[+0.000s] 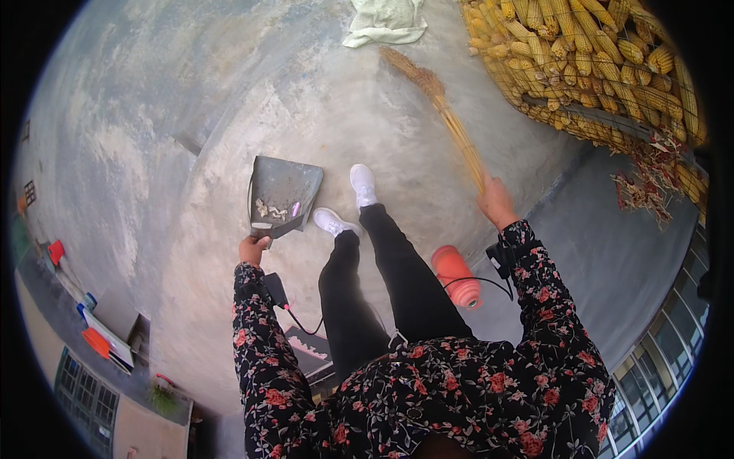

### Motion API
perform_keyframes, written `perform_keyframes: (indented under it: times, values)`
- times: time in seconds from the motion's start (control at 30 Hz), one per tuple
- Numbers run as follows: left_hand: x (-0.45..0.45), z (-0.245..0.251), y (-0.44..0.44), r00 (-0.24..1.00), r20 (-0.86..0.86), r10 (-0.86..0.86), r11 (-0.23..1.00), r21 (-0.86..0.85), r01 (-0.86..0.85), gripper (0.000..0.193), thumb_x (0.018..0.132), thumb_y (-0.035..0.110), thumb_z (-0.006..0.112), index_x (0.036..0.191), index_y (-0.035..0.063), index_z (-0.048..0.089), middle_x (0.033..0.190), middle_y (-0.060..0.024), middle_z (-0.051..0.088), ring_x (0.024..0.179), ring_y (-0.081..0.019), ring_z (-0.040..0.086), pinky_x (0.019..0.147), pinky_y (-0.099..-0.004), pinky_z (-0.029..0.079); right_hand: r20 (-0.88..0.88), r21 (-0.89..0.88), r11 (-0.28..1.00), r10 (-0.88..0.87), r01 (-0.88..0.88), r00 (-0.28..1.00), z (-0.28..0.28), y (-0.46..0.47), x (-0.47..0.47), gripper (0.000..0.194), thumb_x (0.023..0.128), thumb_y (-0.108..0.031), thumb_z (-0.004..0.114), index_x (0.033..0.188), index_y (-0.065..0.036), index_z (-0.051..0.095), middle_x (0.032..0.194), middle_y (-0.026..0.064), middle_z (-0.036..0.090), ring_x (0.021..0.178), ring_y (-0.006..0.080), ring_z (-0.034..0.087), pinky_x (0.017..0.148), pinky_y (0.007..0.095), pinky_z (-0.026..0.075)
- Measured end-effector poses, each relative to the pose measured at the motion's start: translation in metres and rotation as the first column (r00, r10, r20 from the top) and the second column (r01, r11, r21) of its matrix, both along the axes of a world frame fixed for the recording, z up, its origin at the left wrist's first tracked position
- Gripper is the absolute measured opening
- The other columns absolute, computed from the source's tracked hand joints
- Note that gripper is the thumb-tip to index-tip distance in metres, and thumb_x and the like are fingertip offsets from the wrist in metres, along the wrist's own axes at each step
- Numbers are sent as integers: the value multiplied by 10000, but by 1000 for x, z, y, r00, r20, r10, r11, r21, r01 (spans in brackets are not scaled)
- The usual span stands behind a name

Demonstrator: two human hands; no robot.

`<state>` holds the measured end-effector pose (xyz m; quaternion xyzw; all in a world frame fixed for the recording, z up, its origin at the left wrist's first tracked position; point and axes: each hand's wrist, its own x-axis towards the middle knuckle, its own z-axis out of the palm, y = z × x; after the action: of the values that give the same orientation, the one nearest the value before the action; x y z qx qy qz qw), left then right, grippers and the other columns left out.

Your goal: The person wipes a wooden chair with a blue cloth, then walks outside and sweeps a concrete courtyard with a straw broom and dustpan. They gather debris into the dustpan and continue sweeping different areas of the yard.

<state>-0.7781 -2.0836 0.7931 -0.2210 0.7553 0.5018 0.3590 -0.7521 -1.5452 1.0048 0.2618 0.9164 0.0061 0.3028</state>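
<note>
My left hand grips the handle of a grey dustpan beside my feet. Inside the pan lie crumpled pale scraps, a small pink-purple piece and dark specks of dirt. On the other side, my right hand is closed around the stalk end of a straw broom. The broom slants away from me, and its bristle end points toward a pale green cloth on the concrete floor.
Corn cobs fill a wire-mesh crib at the far right, with dried reddish husks hanging below. A red vacuum flask stands near my right leg. Behind my left leg is a dark box. A red bucket sits far left.
</note>
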Motion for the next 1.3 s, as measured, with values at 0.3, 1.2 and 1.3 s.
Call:
perform_keyframes:
  times: [0.3,1.2,1.3]
  values:
    - [11,-19,-10,1000,-15,21,1000,-13,-21,264,664,135,658,862,-33,608,733,-90,622,660,-143,568,624,-267,440,135,-107,981,176,-162,975,-48,-114,-24,621,695,-57,482,1269,-132,258,905,223,522,803,349,551,666,411,450]
    - [0,-23,-7,995,-75,70,992,-101,-78,302,636,234,672,837,13,625,790,-181,603,770,-298,578,689,-362,436,139,-36,874,485,-485,863,-47,-200,-120,632,686,-79,496,1270,-125,260,815,207,546,735,353,557,638,415,457]
    - [3,-26,-11,988,-65,140,975,-165,-149,285,640,232,671,829,21,633,785,-171,608,759,-289,583,684,-343,437,152,-86,901,433,-425,888,-85,-224,-128,623,683,-82,486,1263,-104,260,841,226,555,769,355,561,682,415,460]
